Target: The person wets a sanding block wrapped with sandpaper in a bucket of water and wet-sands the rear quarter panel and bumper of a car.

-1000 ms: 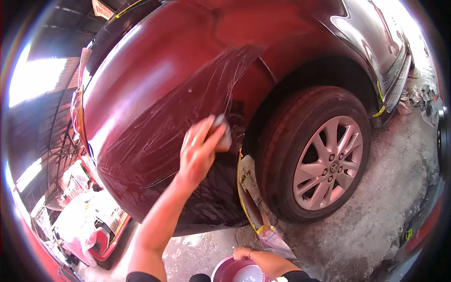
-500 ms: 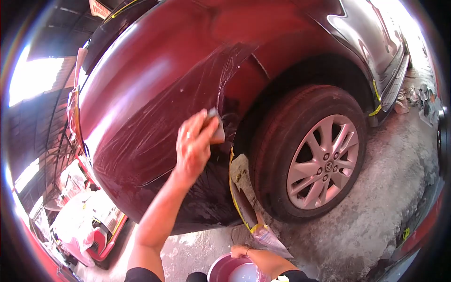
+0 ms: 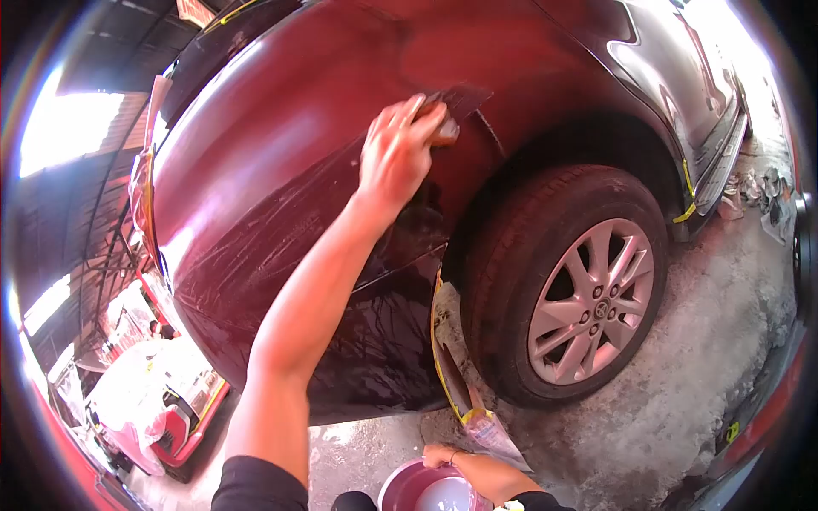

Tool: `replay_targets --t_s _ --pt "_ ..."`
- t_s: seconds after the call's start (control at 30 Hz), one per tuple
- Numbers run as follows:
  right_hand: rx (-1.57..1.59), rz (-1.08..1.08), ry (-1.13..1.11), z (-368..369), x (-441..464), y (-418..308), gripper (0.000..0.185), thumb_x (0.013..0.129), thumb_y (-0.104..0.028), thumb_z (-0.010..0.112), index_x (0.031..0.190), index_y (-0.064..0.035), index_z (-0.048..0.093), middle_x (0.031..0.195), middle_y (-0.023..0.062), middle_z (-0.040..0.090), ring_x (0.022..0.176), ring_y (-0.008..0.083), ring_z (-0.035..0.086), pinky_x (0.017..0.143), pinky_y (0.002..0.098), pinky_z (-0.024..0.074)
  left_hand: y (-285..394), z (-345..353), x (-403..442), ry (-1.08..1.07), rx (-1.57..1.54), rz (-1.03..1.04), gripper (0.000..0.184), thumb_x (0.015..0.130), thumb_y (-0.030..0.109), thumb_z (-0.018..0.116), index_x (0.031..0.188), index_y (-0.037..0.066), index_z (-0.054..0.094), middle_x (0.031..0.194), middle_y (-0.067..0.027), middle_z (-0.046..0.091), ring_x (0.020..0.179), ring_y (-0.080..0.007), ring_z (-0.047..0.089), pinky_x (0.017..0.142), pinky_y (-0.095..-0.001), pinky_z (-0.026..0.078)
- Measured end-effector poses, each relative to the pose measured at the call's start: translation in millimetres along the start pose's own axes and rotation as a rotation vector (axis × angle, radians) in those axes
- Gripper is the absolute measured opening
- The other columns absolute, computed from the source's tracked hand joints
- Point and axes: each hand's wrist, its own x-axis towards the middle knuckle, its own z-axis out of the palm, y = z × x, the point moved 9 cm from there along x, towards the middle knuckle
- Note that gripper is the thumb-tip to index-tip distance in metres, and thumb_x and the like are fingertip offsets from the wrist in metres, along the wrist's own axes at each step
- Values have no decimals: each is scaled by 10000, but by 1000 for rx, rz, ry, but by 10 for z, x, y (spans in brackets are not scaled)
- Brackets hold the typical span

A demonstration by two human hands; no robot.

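Note:
My left hand [image 3: 399, 153] is closed around a small brown sanding block [image 3: 445, 132] with a greyish sheet on it. It presses this block against the dark red car body panel [image 3: 281, 204], left of and above the wheel arch. Wet streaks and a dull film mark the panel below the hand. Down at the bottom, my right hand [image 3: 439, 456] grips the rim of a pink bucket [image 3: 394, 481]. Cloudy whitish liquid [image 3: 443, 496] stands inside the bucket. The fingers over the rim are only partly visible.
A wheel [image 3: 562, 298] with a silver rim sits right of the panel. Yellow tape and masking sheet [image 3: 490, 433] hang from the arch edge near the bucket. Another red car [image 3: 162, 409], partly covered, stands at the left. Rough concrete floor [image 3: 665, 375] lies at the right.
My left hand has slid up and to the right along the panel with the sanding block. My right hand stays on the bucket rim. The view has shifted slightly.

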Motion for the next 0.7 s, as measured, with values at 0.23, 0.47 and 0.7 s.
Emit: replay_targets --t_s 0.23,0.47,0.7 --pt "36 10 -23 112 220 169 399 726 -206 594 1045 -14 739 1013 205 736 925 343 724 745 481 565 69 -532 -924 -84 29 -99 429 736 -2 767 1150 105 734 1284 -146 647 1156 -323 635 971 -412 533" --pt "47 -39 -18 369 562 338 330 658 -197 601 843 30 753 826 242 720 796 390 717 685 480 559 -102 350 416 -52 -54 97 377 814 20 622 1180 75 692 1220 -177 670 1203 -359 594 1010 -432 483" --pt "-277 -293 -47 -208 -258 -214 314 680 -201 586 827 18 757 816 237 719 766 366 723 669 482 554 -288 -584 -689 -89 46 69 490 713 -45 676 1183 89 711 1267 -165 654 1175 -339 622 1010 -437 498"
